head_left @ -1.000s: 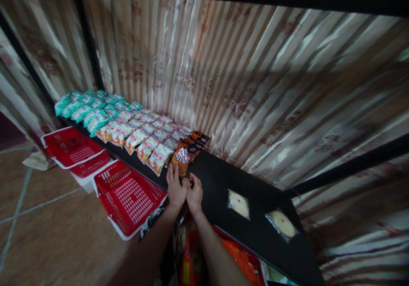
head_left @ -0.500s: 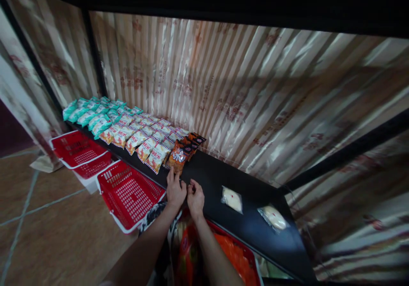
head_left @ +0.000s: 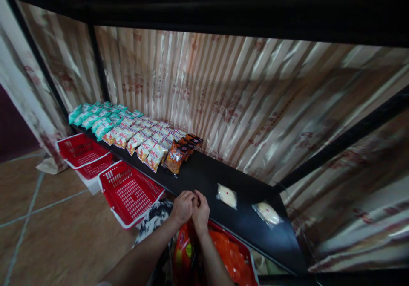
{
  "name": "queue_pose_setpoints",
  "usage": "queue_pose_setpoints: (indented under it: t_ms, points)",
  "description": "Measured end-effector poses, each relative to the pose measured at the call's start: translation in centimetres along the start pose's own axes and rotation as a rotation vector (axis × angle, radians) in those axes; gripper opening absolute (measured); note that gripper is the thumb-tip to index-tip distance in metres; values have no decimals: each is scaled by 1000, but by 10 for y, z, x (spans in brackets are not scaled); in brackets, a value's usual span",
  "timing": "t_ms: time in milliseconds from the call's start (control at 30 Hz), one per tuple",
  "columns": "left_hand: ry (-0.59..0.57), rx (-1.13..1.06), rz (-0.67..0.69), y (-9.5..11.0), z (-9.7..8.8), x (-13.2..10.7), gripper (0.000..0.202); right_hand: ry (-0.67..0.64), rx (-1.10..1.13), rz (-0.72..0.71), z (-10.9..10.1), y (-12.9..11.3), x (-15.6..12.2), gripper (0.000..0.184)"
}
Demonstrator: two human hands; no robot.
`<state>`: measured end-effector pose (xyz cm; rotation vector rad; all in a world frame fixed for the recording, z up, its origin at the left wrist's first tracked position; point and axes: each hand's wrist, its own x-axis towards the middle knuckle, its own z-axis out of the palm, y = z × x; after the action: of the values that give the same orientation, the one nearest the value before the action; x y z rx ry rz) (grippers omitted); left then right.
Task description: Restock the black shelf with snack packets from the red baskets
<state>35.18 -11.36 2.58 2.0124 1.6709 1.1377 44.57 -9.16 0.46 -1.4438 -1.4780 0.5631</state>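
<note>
Close together at the front edge of the black shelf, my left hand and my right hand touch each other. Both have curled fingers; anything inside them is hidden. Just beyond, a short row of orange-and-black snack bags stands on the shelf. Left of it are rows of white-and-orange snack bags, then teal snack bags. Beneath my forearms, a red basket holds orange packets and a red-orange bag.
Two pale, flat items in clear wrappers, a nearer one and a farther one, lie on the shelf's right. Red baskets, one close and one farther left, stand below. A striped curtain hangs behind; an upper shelf overhangs.
My left hand has drawn back from the front orange-and-black bag and met my right hand. That bag stays on the shelf. The view has shifted slightly.
</note>
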Motion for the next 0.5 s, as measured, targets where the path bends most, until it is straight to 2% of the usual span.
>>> queue_pose_setpoints:
  t_ms: [233,333,500]
  points:
    - [-82,-54,47,17,17,-38,33,-33,-52,-85,-33,11,-30,35]
    - [-141,-66,113,21,23,-57,35,-64,-113,-111,-45,27,-47,37]
    - [-404,28,138,19,36,-87,42,-107,-399,-99,-69,73,-79,38]
